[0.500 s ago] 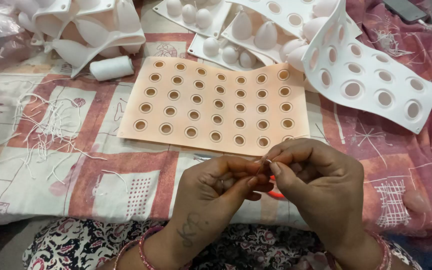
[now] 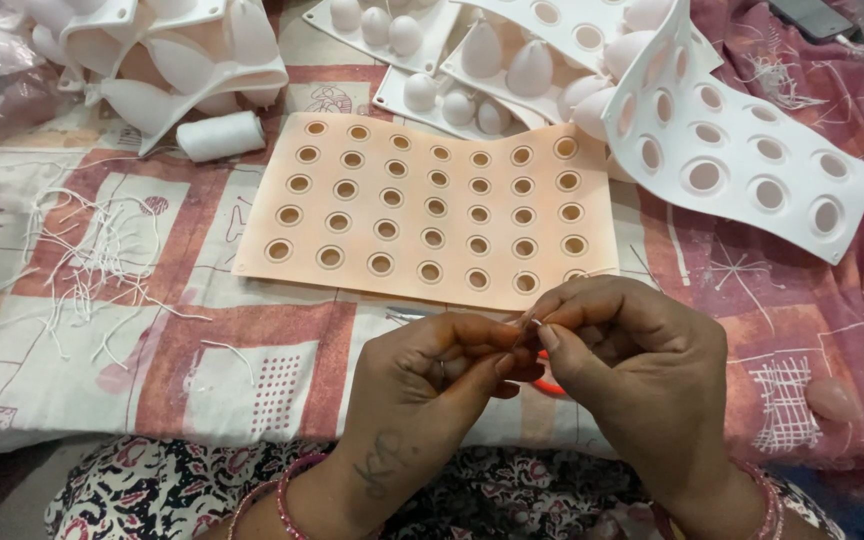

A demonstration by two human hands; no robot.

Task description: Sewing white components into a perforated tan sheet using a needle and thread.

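Landmark for all positions: the peach perforated sheet, lying flat on the patterned cloth.

Far left of the sheet, loose white thread cuttings are scattered over the cloth. Above the sheet's upper left corner a white spool of thread lies on its side, and beyond it is a stack of white moulded trays.

Directly below the sheet's lower edge, toward its right half, both hands meet. The left hand is closed, thumb and forefinger pinched together on something too small to identify; its fingertips touch those of the other hand. The right hand is likewise closed in a pinch, with a short light-coloured thread end showing at its fingertips, just below the sheet's bottom edge. Whether the left hand grips the same thread cannot be told. A small orange-red object shows beneath the joined hands, mostly hidden by them. A thin metal item lies on the cloth between the sheet's edge and the left hand; its kind cannot be told.

Above and right of the sheet, white trays holding egg-shaped forms overlap. Right of the sheet, a white perforated sheet curves upward, its left end resting over the trays.
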